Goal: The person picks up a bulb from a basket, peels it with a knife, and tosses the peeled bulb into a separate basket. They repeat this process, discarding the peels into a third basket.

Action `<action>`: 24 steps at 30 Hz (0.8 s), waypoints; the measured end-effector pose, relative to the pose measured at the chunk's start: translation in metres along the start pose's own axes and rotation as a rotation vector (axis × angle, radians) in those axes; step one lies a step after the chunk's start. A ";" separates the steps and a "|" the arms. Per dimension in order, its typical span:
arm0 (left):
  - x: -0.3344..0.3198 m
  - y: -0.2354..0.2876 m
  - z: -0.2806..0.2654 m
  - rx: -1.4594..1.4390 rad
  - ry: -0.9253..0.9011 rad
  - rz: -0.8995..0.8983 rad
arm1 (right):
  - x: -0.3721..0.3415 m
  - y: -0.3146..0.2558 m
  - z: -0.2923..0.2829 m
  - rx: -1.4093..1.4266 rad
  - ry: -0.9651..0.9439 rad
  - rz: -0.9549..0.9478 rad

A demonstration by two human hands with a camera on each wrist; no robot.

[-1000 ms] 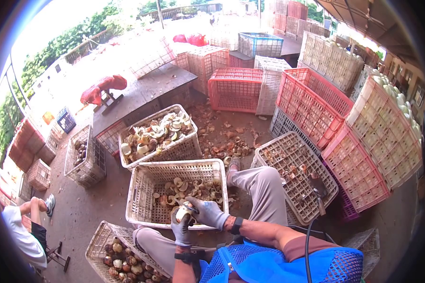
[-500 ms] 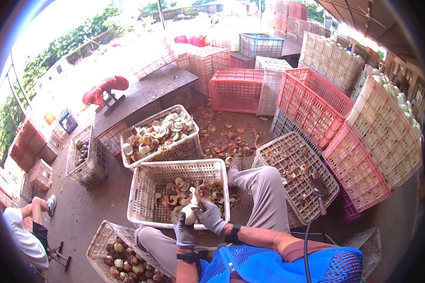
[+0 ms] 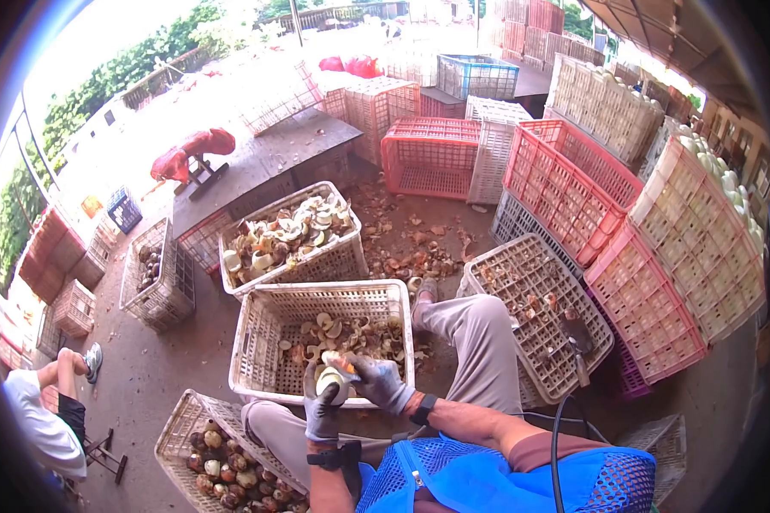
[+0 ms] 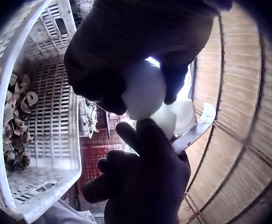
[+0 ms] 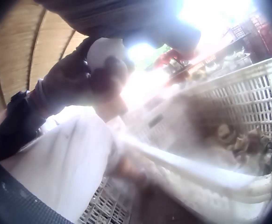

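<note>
My gloved left hand [image 3: 321, 417] grips a pale, mostly peeled onion [image 3: 337, 390] over the near rim of a white crate [image 3: 241, 342]. From the right, my gloved right hand [image 3: 383, 386] holds a knife, its curved blade [image 4: 202, 128] showing in the left wrist view. The right thumb is up against the onion [image 4: 145, 91], and a second pale piece [image 4: 180, 116] sits close to the blade. The knife's handle is hidden in the right hand. Cut peels [image 3: 355, 338] lie in the crate under the hands. In the right wrist view, left fingers wrap the onion [image 5: 104, 52].
A crate of unpeeled brown onions [image 3: 235, 470] stands by my left leg. Ahead is another crate heaped with peels [image 3: 291, 235]. An upturned crate [image 3: 535, 291] at the right bears a hand tool [image 3: 577, 338]. Stacked red crates [image 3: 565, 192] rise behind it. Another person [image 3: 47, 419] sits far left.
Half a second ago the right hand held a pale peel piece upright above the onion; now it is lower, back against the onion. The onion shows less brown than a second ago.
</note>
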State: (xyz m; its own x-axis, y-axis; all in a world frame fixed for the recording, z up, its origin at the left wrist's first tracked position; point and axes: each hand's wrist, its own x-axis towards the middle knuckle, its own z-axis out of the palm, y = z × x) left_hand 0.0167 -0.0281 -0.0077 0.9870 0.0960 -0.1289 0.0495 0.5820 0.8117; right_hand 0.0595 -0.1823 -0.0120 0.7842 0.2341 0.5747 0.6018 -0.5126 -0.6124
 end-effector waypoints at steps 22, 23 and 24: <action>-0.007 0.029 0.009 0.141 -0.008 0.209 | 0.099 0.005 -0.042 0.437 -0.537 0.697; -0.004 0.022 -0.004 0.374 0.014 0.222 | 0.062 0.035 -0.017 0.508 -0.436 0.417; -0.001 0.014 -0.007 0.633 -0.020 0.325 | 0.042 0.029 -0.013 0.644 -0.502 0.486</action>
State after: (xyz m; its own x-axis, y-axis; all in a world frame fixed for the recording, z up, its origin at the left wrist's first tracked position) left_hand 0.0157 -0.0141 0.0001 0.9692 0.1664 0.1815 -0.1747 -0.0547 0.9831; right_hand 0.1080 -0.1985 0.0012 0.8538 0.5197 -0.0306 0.0425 -0.1282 -0.9908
